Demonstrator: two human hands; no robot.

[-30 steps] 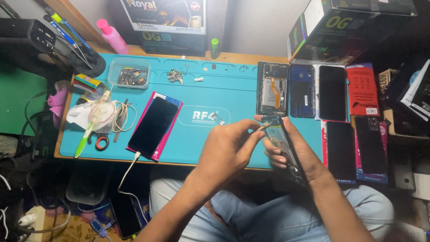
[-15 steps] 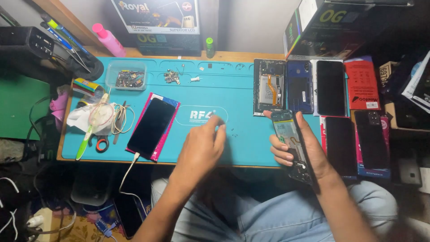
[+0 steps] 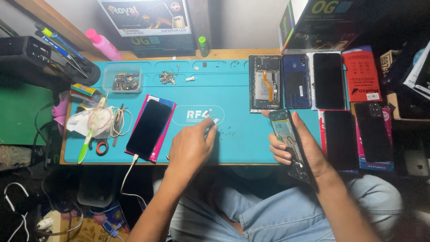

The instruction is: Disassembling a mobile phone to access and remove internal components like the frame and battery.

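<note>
My right hand [image 3: 299,150] grips an opened phone frame [image 3: 289,142], back cover off, above the near right edge of the blue repair mat [image 3: 224,89]. My left hand [image 3: 190,148] reaches over the mat's middle and pinches a small pale part [image 3: 212,118] between fingertips, just above the mat's white logo. Tiny screws lie scattered on the mat right of that hand.
A dark phone [image 3: 148,127] on a pink case lies left, with a white cable plugged in. An opened phone [image 3: 265,83] and several dark phones line the right side. A clear parts tray [image 3: 122,79], pink bottle [image 3: 103,45], toothbrush [image 3: 88,136] and boxes ring the mat.
My left hand left the phone frame and moved left and away over the mat's middle, holding a small part. My right hand kept the frame, shifting slightly right.
</note>
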